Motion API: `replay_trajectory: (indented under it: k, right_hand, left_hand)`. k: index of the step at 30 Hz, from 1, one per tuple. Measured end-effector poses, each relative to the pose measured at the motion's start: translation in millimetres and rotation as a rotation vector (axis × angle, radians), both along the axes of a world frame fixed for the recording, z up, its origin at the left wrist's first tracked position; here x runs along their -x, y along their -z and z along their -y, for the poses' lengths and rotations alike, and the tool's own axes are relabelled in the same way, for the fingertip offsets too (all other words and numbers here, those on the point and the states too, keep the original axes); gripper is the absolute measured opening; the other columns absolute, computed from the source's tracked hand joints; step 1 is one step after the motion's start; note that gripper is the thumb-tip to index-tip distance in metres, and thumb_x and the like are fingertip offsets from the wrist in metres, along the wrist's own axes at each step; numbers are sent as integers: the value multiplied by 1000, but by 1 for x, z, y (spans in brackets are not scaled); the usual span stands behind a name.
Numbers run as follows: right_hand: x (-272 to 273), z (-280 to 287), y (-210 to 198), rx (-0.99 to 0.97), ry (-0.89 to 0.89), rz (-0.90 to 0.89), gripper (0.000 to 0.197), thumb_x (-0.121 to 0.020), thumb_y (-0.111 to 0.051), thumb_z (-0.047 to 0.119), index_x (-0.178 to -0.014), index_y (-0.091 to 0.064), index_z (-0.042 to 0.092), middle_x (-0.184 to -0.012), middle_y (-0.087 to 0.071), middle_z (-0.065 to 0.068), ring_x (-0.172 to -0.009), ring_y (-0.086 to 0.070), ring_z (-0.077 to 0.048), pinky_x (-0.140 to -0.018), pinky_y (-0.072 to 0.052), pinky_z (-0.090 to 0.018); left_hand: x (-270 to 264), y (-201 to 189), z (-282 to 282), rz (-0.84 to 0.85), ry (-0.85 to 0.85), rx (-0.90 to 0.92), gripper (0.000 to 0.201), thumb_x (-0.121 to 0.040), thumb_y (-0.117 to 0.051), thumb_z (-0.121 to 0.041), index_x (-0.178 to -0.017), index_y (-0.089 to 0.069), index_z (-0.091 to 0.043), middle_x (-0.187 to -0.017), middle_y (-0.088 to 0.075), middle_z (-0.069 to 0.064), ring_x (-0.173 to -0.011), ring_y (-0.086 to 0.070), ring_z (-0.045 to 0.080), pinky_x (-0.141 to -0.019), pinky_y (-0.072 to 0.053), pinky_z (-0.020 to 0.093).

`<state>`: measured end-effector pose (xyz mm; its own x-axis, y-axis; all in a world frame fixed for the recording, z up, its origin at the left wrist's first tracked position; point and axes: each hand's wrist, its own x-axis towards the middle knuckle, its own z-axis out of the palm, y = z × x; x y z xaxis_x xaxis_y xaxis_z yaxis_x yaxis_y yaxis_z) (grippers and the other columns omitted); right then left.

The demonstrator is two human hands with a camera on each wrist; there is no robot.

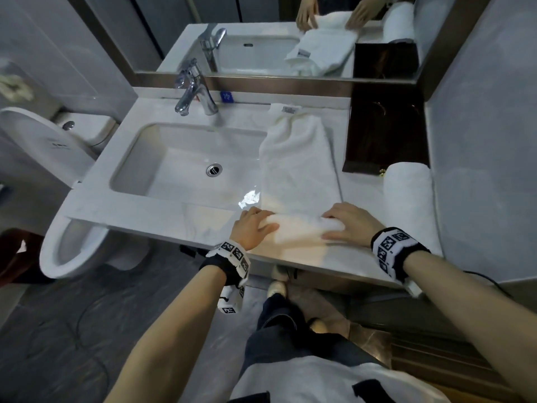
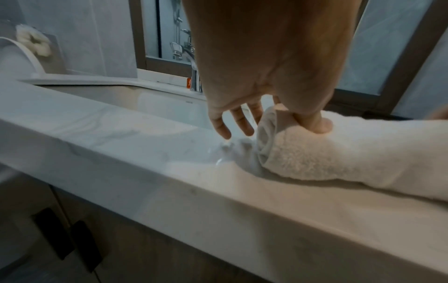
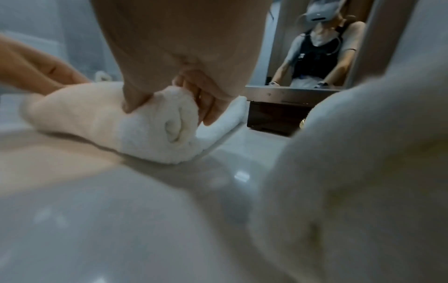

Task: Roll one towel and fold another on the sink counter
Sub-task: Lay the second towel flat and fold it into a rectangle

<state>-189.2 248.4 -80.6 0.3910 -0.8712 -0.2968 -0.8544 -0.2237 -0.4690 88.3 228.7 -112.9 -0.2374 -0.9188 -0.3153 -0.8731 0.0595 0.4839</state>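
At the front edge of the counter [image 1: 180,210], just right of the sink [image 1: 186,167], I work a white towel [image 1: 299,167] that lies in a long strip running back toward the mirror [image 1: 261,33]. Its near end is wound into a short roll. My left hand [image 1: 252,228] grasps the roll's left end, thumb pressed into the pile, the other fingers [image 2: 219,124] spread past it toward the sink. My right hand [image 1: 353,225] grasps the right end, thumb on the near side, fingers curled over the far side. A second towel [image 1: 406,193], already rolled, lies farther right of the sink, against the wall, its far end touching a dark tray [image 1: 386,126]. The faucet [image 1: 193,88] stands behind the sink.
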Motion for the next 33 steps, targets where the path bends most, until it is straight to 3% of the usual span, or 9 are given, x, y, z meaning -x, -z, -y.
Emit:
replay_trajectory:
  k: [6, 10, 12, 15, 18, 23, 27, 31, 33]
  right_hand:
    - [-7, 7, -1, -181, 211, 7, 47, -90, -52, 50, -121, -52, 15, -114, -62, -12, -102, -57, -29, -84, -45, -37]
    - [-12, 15, 0, -263, 261, 15, 47, -93, -48, 46, -123, -53, 10, -123, -58, -12, -112, -53, -31, -94, -42, -38]
    - [-16, 19, -1, -299, 295, 21, 40, -94, -49, 40, -110, -58, 5, -115, -58, -13, -110, -53, -31, -89, -39, -35]
    - [-23, 26, 0, -332, 388, 32, 32, -94, -51, 35, -80, -56, 6, -95, -55, -13, -104, -56, -33, -79, -37, -31]
    - [-30, 31, 0, -299, 524, -5, 45, -89, -56, 39, -120, -52, 6, -124, -54, -16, -117, -51, -32, -85, -38, -32]
    - [-30, 38, 0, -281, 690, 1, 53, -80, -66, 42, -117, -48, 9, -126, -47, -15, -112, -51, -33, -79, -38, -31]
    - [-29, 30, 0, 39, 474, 25, 34, -84, -65, 37, -104, -57, 10, -117, -49, -8, -112, -46, -28, -90, -39, -35]
    - [-22, 17, 0, 147, 120, -112, 61, -75, -64, 59, -117, -54, 17, -117, -51, 2, -108, -50, -18, -90, -37, -32]
    - [-19, 16, 3, 130, 76, -174, 62, -77, -65, 53, -125, -50, 18, -124, -51, 2, -112, -51, -19, -95, -35, -31]
  left_hand:
    - [1, -8, 0, -93, 94, 73, 46, -93, -56, -35, -134, -50, -14, -144, -41, 2, -137, -33, 22, -115, -25, 41]
    - [-6, -5, -5, 7, 140, 43, 77, -76, -56, -68, -138, -38, -27, -143, -44, -6, -134, -38, 14, -118, -17, 43]
    - [-7, -5, -5, -33, 140, 34, 85, -65, -64, -71, -135, -38, -29, -138, -48, -5, -124, -46, 16, -110, -30, 37]
    - [-6, -5, 0, -181, 32, 63, 63, -77, -66, -57, -125, -46, -23, -122, -55, -2, -100, -56, 19, -85, -43, 29]
    - [-2, -8, 2, -327, -154, 7, 39, -86, -56, -54, -112, -52, -25, -106, -56, -8, -85, -57, 17, -71, -39, 19]
    - [6, -9, 12, -272, -271, -77, 52, -88, -53, -54, -116, -53, -10, -94, -61, 2, -94, -58, 23, -83, -47, 34]
    - [13, -7, 31, -80, -296, -81, 60, -88, -53, -54, -101, -58, 5, -116, -56, 21, -109, -52, 34, -96, -44, 42]
    - [11, -6, 43, -177, -417, -179, 59, -82, -63, -51, -114, -48, -4, -110, -53, 7, -94, -51, 20, -81, -43, 32]
    - [11, -6, 45, -199, -435, -205, 56, -81, -66, -49, -114, -48, -8, -107, -51, 5, -94, -50, 19, -83, -45, 33]
